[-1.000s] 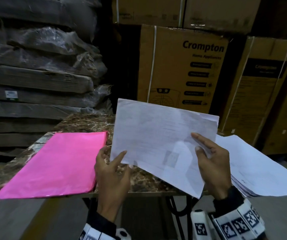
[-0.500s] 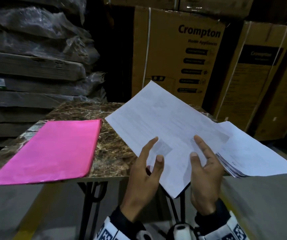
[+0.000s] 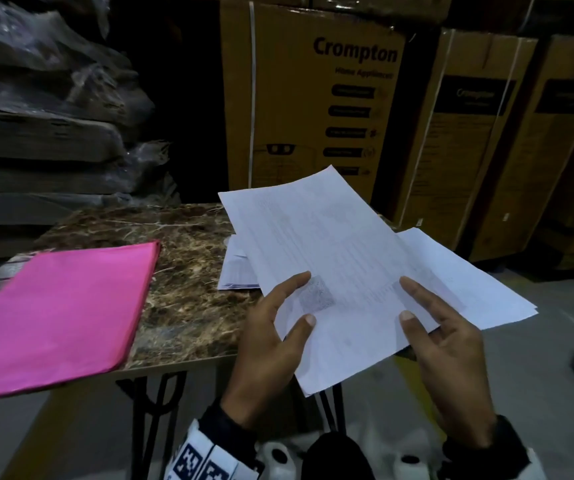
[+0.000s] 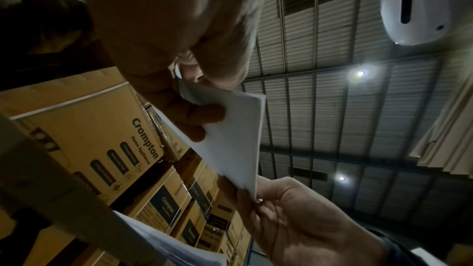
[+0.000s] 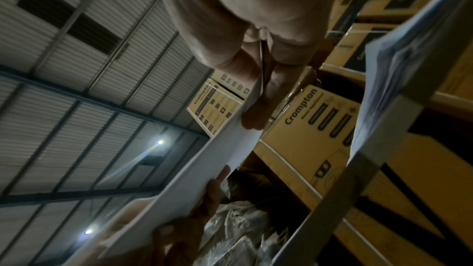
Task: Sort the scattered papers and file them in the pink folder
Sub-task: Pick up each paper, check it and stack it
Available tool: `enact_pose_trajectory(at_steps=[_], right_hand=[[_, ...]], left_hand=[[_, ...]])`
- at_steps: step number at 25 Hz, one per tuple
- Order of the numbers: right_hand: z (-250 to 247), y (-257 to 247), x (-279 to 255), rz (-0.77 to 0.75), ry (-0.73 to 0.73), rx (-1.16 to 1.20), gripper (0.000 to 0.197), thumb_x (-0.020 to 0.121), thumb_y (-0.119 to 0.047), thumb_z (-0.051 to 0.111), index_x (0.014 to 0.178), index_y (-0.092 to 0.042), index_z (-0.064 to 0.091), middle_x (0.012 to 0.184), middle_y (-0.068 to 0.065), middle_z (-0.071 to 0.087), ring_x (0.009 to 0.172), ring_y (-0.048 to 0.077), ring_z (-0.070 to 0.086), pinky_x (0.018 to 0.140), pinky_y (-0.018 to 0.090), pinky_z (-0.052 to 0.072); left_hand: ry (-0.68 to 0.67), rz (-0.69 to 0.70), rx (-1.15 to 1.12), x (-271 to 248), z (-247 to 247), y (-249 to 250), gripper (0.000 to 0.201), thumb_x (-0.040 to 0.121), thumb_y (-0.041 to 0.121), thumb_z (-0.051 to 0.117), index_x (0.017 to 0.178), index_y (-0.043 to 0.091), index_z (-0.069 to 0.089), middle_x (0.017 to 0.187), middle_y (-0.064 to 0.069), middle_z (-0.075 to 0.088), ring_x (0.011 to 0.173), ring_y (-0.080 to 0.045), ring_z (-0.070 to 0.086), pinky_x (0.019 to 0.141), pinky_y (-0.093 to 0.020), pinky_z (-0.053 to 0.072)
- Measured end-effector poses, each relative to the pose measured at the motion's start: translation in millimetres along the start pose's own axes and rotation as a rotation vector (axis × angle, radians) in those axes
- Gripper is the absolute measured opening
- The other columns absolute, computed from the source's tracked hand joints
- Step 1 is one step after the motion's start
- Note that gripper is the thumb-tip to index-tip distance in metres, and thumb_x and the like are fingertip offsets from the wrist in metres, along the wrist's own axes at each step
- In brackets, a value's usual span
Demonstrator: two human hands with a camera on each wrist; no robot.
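Both hands hold one white printed sheet [image 3: 323,258] above the table's right part. My left hand [image 3: 271,337] pinches its near left edge, thumb on top. My right hand [image 3: 441,341] grips the near right edge, thumb and forefinger on top. From below, the left wrist view shows the sheet [image 4: 230,139] pinched between fingers and thumb, and the right wrist view shows the sheet [image 5: 204,169] held the same way. A stack of white papers [image 3: 451,282] lies under the sheet at the table's right end, overhanging it. The closed pink folder [image 3: 57,317] lies flat on the table's left side.
The small brown marble-patterned table [image 3: 188,271] stands on black metal legs. Brown Crompton cartons [image 3: 313,98] are stacked behind and to the right. Plastic-wrapped flat packs [image 3: 46,126] are piled at the left. Grey floor lies in front of the table.
The sheet has come down from upright in front of me to nearly flat over the paper stack. My left hand has slid right along the sheet's near edge. The view has shifted right.
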State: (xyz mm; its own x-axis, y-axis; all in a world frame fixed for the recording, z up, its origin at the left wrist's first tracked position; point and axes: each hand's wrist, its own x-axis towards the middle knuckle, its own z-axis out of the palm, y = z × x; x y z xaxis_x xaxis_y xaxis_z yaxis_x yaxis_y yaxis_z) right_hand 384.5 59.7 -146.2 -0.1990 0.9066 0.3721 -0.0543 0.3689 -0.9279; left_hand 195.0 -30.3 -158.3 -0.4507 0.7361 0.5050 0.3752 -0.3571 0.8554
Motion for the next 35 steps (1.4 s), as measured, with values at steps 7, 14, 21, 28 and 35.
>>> enact_pose_trajectory(at_steps=[7,14,21,28,35], right_hand=[[-45.8,-1.2,19.2,0.071,0.051,-0.039,0.047,0.095,-0.009,0.062,0.135,-0.034,0.058,0.141,-0.012,0.053,0.056,0.026,0.069,0.067,0.047,0.063],[-83.8,11.1,46.9,0.081,0.122,-0.018,0.052,0.099,-0.003,0.055,0.143,-0.029,0.05,0.1,-0.024,0.071,0.051,0.027,0.063,0.063,0.042,0.063],[-119.3,26.5,93.5,0.124,0.219,0.022,0.048,0.099,-0.001,0.055,0.14,-0.026,0.053,0.141,0.005,0.052,0.05,0.024,0.064,0.056,0.028,0.059],[-139.4,55.3,131.9,0.275,0.145,-0.097,0.052,0.099,0.003,0.05,0.146,-0.018,0.046,0.136,0.012,0.053,0.057,0.021,0.064,0.05,0.028,0.057],[-146.1,69.3,137.1,0.342,0.089,-0.28,0.057,0.099,0.0,0.048,0.15,-0.022,0.038,0.113,0.01,0.059,0.055,0.022,0.066,0.042,0.025,0.046]], left_hand=[[-0.06,0.026,0.001,24.6,44.6,2.0,0.048,0.091,0.003,0.068,0.131,0.029,0.062,0.132,0.023,0.059,0.128,0.008,0.048,0.102,-0.007,0.038],[-0.094,-0.009,-0.023,51.1,95.0,-3.5,0.05,0.092,0.011,0.069,0.136,0.032,0.058,0.137,0.018,0.055,0.127,0.007,0.048,0.103,-0.015,0.043],[-0.071,-0.041,0.103,78.6,144.2,-12.4,0.044,0.097,0.037,0.06,0.14,0.029,0.051,0.134,0.017,0.044,0.113,0.01,0.046,0.091,-0.014,0.046],[-0.17,-0.016,0.399,79.5,153.6,-48.0,0.068,0.094,0.065,0.024,0.144,0.024,0.047,0.153,0.002,0.043,0.141,-0.02,0.033,0.114,-0.037,0.025],[-0.355,0.037,0.708,72.9,155.0,-60.7,0.074,0.088,0.075,0.016,0.144,0.037,0.044,0.157,0.012,0.034,0.145,-0.01,0.024,0.111,-0.045,0.018]])
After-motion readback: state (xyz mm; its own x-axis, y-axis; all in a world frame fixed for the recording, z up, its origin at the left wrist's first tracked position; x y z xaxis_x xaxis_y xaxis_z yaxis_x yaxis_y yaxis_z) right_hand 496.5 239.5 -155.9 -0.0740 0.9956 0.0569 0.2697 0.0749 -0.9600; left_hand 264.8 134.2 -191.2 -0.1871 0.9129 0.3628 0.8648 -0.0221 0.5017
